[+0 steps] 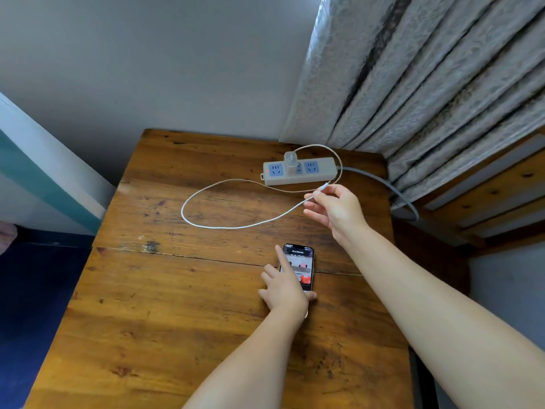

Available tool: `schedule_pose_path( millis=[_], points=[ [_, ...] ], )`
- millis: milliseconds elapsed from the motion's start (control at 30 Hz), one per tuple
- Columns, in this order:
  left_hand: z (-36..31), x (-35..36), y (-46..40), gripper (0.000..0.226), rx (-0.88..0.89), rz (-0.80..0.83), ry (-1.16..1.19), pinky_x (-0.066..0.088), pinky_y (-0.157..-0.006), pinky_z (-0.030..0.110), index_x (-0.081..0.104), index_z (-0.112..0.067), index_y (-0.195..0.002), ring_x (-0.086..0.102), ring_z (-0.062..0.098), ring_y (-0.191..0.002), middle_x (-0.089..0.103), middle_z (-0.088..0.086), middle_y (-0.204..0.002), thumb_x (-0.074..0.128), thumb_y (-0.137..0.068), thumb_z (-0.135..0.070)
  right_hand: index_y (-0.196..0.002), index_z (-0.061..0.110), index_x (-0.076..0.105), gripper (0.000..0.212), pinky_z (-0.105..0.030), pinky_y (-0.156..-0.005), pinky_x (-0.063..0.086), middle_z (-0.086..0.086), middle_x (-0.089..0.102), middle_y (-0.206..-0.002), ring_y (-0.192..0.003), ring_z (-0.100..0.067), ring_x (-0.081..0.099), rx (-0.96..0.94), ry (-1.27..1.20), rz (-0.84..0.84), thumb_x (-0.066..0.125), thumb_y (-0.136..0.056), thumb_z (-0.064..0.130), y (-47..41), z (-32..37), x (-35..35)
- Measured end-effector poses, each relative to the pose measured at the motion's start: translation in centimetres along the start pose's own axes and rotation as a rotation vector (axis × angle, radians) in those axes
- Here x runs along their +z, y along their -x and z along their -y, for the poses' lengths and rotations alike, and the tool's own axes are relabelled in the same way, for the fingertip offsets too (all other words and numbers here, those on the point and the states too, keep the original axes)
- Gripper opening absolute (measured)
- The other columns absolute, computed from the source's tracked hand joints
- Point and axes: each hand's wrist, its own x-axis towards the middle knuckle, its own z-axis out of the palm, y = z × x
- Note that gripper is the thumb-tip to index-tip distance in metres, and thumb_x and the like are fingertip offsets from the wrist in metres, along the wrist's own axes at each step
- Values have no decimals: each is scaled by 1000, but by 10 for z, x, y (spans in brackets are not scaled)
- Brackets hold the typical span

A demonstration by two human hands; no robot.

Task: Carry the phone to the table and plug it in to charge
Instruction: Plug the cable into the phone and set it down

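Phone [302, 262] is flat on the table [177, 320], left hand [284, 287] loosely steadying it, nothing gripped. Right hand [333, 206], at 1 o'clock from it, pinches the floppy cable [212, 224] by its stiff plug. Glass looks slick, so I'd grab its edges.

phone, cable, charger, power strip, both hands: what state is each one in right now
phone: flat on the table, screen lit, not plugged in
cable: looped on the table, free end lifted
charger: plugged into the power strip
power strip: red light on
right hand: fingers pinching the cable end
left hand: resting on the phone, index finger on the screen
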Motion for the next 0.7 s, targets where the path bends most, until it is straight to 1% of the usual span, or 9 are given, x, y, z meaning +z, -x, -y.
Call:
schedule_pose_path(
  millis=[67,133,200,267,333,467,500,567,700],
  points=[
    [3,1,3,122,19,-7,-18,42,-94,40,0,-19,-144,36,27,-127,34,13,-140,78,-58,-56,-99,13,60,10,-30,-66,62,-12,70,-98,-87,-21,71,-4,-5,0,57,-91,8,0,2,0],
    [5,1,5,106,34,-25,-42,43,-91,37,21,-14,-136,38,24,-122,38,10,-134,77,-58,-58,-98,14,61,10,-29,-64,62,-11,71,-98,-87,-20,71,-14,11,-2,57,-91,9,0,3,0],
    [2,-2,4,98,17,-10,-47,44,-90,36,26,-14,-130,38,23,-120,37,9,-131,78,-58,-57,-100,14,61,11,-29,-64,62,-10,71,-97,-86,-19,72,-34,21,-3,57,-91,9,-1,4,0],
    [-2,-4,3,96,20,-3,-66,42,-90,38,25,-15,-131,36,24,-121,35,9,-133,79,-60,-51,-104,12,61,13,-29,-65,62,-10,71,-96,-86,-19,72,-45,25,-4,57,-91,10,-1,4,-1],
    [-6,-3,3,99,57,-3,-105,41,-92,41,19,-16,-136,34,25,-124,33,11,-136,80,-63,-45,-106,11,61,15,-29,-64,62,-10,71,-96,-86,-19,72,-43,15,-4,57,-91,9,-1,4,-2],
    [-2,-4,3,118,102,61,-126,38,-98,44,-7,-20,-145,29,29,-130,27,14,-143,78,-66,-43,-106,11,60,16,-29,-64,62,-9,71,-96,-86,-18,72,-28,-1,-4,57,-91,10,-3,4,-4],
    [1,-7,2,119,102,81,-98,39,-99,44,-8,-20,-145,30,29,-131,27,14,-143,78,-66,-42,-105,12,60,15,-29,-64,62,-9,71,-96,-86,-18,71,-24,-8,0,57,-91,10,-3,5,-5],
    [8,-10,0,111,106,149,40,41,-99,43,3,-18,-143,36,30,-130,33,15,-141,80,-66,-39,-103,13,60,13,-30,-65,62,-10,71,-96,-86,-18,71,-18,-16,14,57,-91,10,-4,5,-3],
    [19,-21,-7,69,99,316,433,52,-91,39,39,-10,-125,57,27,-111,57,12,-125,78,-71,-29,-102,13,60,12,-30,-65,62,-11,70,-97,-86,-18,70,-4,-26,44,57,-91,9,-3,8,6]
  ],
)
